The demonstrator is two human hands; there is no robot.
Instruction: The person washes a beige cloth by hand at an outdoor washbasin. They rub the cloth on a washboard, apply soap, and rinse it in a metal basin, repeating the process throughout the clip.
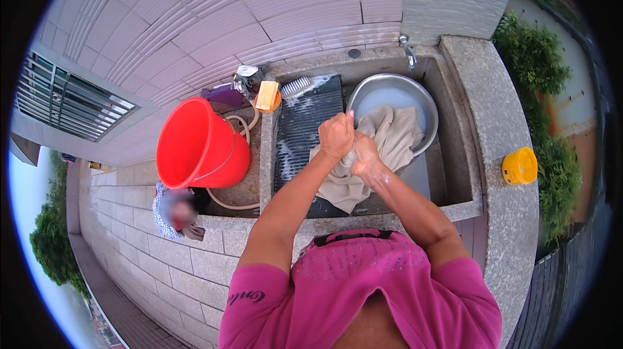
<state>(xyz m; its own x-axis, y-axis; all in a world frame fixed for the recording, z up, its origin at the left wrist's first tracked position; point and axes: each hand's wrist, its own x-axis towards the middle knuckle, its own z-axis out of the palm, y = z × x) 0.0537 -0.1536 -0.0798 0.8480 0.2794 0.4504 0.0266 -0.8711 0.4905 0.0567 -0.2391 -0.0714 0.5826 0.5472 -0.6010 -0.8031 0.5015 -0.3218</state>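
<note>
My left hand (337,135) and my right hand (366,152) are close together, both closed on a beige cloth (387,137). One end of the cloth lies in a round metal basin (432,105) holding cloudy, whitish water (384,101). The other end spreads over a dark ridged washboard slab (311,125) with streaks of suds. Basin and slab are both inside a stone sink (450,164). Some foam clings to my right wrist. The part of the cloth within my fists is hidden.
A metal tap (408,52) rises behind the basin. On the left are a scrub brush (297,87), a soap bar (267,95), a red bucket (204,144) and a hose (233,205). A yellow tub (520,166) stands on the right ledge (506,105). Another person (177,210) is at lower left.
</note>
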